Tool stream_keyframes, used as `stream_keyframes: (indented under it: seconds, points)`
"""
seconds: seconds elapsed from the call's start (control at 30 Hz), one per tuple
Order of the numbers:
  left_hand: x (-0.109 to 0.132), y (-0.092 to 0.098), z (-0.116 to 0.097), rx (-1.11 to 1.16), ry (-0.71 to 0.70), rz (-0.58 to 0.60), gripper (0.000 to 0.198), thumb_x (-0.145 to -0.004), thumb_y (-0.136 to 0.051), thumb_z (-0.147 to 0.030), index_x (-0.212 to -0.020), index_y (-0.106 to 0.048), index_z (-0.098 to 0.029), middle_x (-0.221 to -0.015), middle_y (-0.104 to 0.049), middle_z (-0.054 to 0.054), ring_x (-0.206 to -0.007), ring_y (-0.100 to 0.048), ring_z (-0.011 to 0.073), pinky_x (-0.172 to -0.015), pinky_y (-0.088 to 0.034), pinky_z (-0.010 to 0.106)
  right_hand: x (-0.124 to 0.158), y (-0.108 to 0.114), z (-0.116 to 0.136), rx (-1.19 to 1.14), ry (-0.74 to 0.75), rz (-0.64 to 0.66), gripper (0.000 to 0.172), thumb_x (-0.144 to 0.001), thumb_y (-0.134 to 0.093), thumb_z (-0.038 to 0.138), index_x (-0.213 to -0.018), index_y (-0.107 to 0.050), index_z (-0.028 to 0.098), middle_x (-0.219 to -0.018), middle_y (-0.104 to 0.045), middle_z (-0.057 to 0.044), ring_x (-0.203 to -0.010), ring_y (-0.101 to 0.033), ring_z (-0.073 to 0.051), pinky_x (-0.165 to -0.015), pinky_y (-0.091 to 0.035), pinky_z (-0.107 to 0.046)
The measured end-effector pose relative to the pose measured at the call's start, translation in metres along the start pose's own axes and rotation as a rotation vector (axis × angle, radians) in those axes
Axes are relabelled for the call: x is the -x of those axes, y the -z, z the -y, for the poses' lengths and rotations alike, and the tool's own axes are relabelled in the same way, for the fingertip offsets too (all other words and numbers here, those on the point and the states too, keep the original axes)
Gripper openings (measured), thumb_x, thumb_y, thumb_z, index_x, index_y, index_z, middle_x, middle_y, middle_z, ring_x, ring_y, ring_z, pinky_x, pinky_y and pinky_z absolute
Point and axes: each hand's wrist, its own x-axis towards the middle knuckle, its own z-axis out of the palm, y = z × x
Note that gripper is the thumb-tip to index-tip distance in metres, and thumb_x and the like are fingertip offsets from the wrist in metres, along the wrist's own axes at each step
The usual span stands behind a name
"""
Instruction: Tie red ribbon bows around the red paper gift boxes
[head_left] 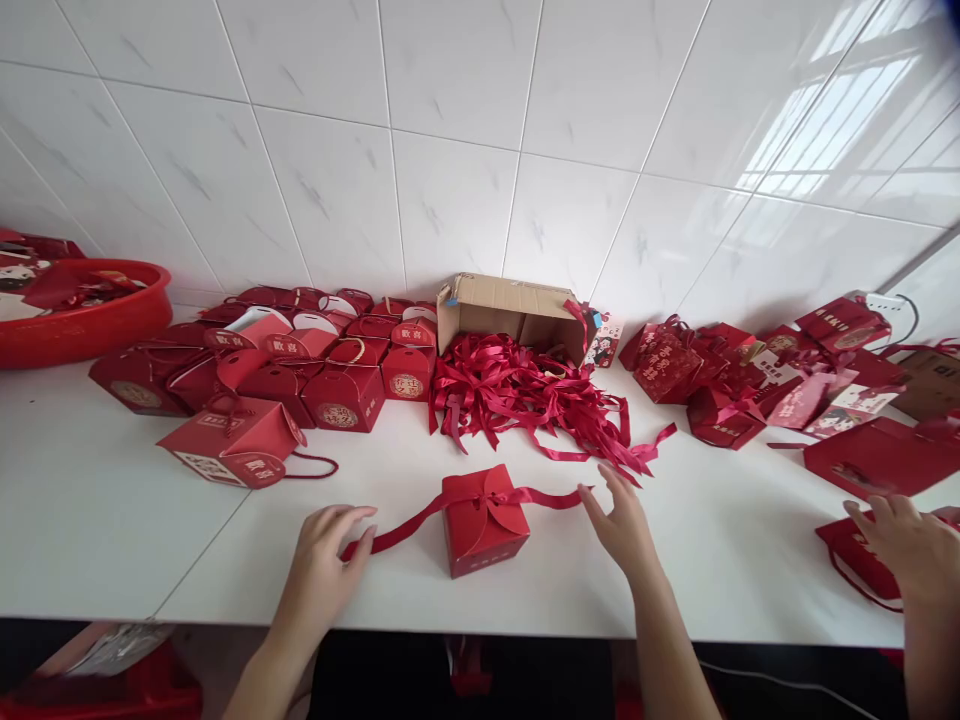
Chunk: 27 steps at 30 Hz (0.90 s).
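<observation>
A small red gift box (486, 525) stands on the white table in front of me, with a dark red ribbon (409, 527) threaded through its top and stretching out to both sides. At the ribbon's left end is my left hand (324, 562), thumb and fingers apart, the ribbon tip lying by the thumb. My right hand (621, 522) is beside the ribbon's right end, its thumb and fingers spread. Neither hand touches the box. Behind it, a heap of loose red ribbons (517, 395) spills from a cardboard box (517, 292).
Rows of red boxes (345, 395) and a tilted one with a cord handle (236, 440) stand at left. A red basin (142, 315) is far left. More boxes (724, 410) fill the back right. Another person's hand (911, 550) touches a red box at the right edge.
</observation>
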Motion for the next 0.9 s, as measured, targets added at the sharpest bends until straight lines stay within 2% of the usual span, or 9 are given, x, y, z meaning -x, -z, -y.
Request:
stream_keyframes:
  seconds: [0.1,0.23,0.33,0.4,0.63,0.7,0.77,0.83,0.9]
  points:
    - [-0.002,-0.013,-0.040,0.198,0.045,-0.051,0.014,-0.082,-0.057,-0.035,-0.090,-0.060,-0.024,-0.098,-0.062,0.007,-0.101,-0.058,0.0260,-0.091,-0.046,0.037,-0.004,-0.011,0.032,-0.087,0.177,-0.116,0.041,-0.086,-0.056,0.046,-0.116,-0.061,0.020,-0.120,-0.059,-0.016,-0.116,-0.053,-0.032,-0.090,-0.047,-0.054]
    - [-0.006,-0.029,-0.082,0.473,0.119,0.127,0.023,-0.083,-0.060,-0.038,-0.099,-0.053,-0.023,-0.107,-0.057,0.006,-0.107,-0.057,0.0231,-0.098,-0.044,0.037,-0.001,-0.033,0.067,-0.285,0.249,0.215,0.038,-0.089,-0.054,0.043,-0.121,-0.058,0.023,-0.124,-0.060,-0.014,-0.114,-0.057,-0.027,-0.096,-0.047,-0.050]
    - [-0.008,-0.042,-0.092,0.507,0.142,0.198,0.031,-0.079,-0.065,-0.037,-0.103,-0.050,-0.023,-0.113,-0.055,0.007,-0.110,-0.056,0.0248,-0.095,-0.045,0.039,0.009,-0.050,0.078,-0.430,0.137,0.480,0.054,-0.089,-0.055,0.047,-0.137,-0.045,0.026,-0.142,-0.048,-0.012,-0.126,-0.050,-0.026,-0.103,-0.043,-0.047]
    - [-0.008,-0.047,-0.094,0.531,0.177,0.217,0.031,-0.079,-0.065,-0.036,-0.103,-0.049,-0.023,-0.113,-0.055,0.008,-0.110,-0.056,0.0257,-0.092,-0.047,0.040,0.015,-0.056,0.080,-0.509,0.057,0.578,0.058,-0.088,-0.055,0.050,-0.140,-0.041,0.027,-0.147,-0.042,-0.011,-0.131,-0.045,-0.025,-0.107,-0.040,-0.044]
    - [-0.010,-0.049,-0.097,0.586,0.270,0.221,0.034,-0.075,-0.067,-0.033,-0.100,-0.046,-0.024,-0.112,-0.053,0.006,-0.110,-0.055,0.0241,-0.092,-0.045,0.038,0.032,-0.061,0.084,-0.572,-0.051,0.585,0.058,-0.093,-0.043,0.053,-0.145,-0.033,0.028,-0.155,-0.030,-0.004,-0.144,-0.023,-0.020,-0.119,-0.021,-0.043]
    - [-0.013,-0.048,-0.095,0.604,0.303,0.242,0.039,-0.073,-0.069,-0.036,-0.101,-0.045,-0.024,-0.109,-0.054,0.005,-0.101,-0.058,0.0218,-0.088,-0.047,0.036,0.035,-0.061,0.083,-0.518,-0.086,0.546,0.061,-0.093,-0.041,0.054,-0.147,-0.029,0.028,-0.155,-0.028,-0.006,-0.143,-0.026,-0.021,-0.116,-0.026,-0.043]
    - [-0.016,-0.047,-0.090,0.629,0.339,0.354,0.039,-0.073,-0.069,-0.042,-0.098,-0.045,-0.023,-0.101,-0.057,0.003,-0.090,-0.060,0.0198,-0.080,-0.048,0.033,0.035,-0.059,0.081,-0.443,-0.143,0.503,0.064,-0.091,-0.042,0.057,-0.145,-0.030,0.025,-0.149,-0.036,-0.011,-0.132,-0.043,-0.024,-0.105,-0.041,-0.042]
    - [-0.019,-0.044,-0.085,0.653,0.358,0.522,0.036,-0.075,-0.066,-0.049,-0.088,-0.047,-0.021,-0.088,-0.058,0.002,-0.079,-0.060,0.0186,-0.070,-0.048,0.030,0.032,-0.053,0.077,-0.372,-0.176,0.495,0.057,-0.089,-0.044,0.060,-0.130,-0.045,0.021,-0.127,-0.055,-0.013,-0.105,-0.059,-0.023,-0.085,-0.051,-0.038]
    - [-0.021,-0.041,-0.082,0.663,0.358,0.646,0.038,-0.076,-0.063,-0.054,-0.074,-0.047,-0.020,-0.072,-0.054,-0.001,-0.068,-0.056,0.0166,-0.062,-0.043,0.027,0.027,-0.045,0.074,-0.327,-0.165,0.556,0.047,-0.087,-0.045,0.062,-0.101,-0.056,0.019,-0.093,-0.063,-0.007,-0.079,-0.060,-0.019,-0.069,-0.050,-0.033]
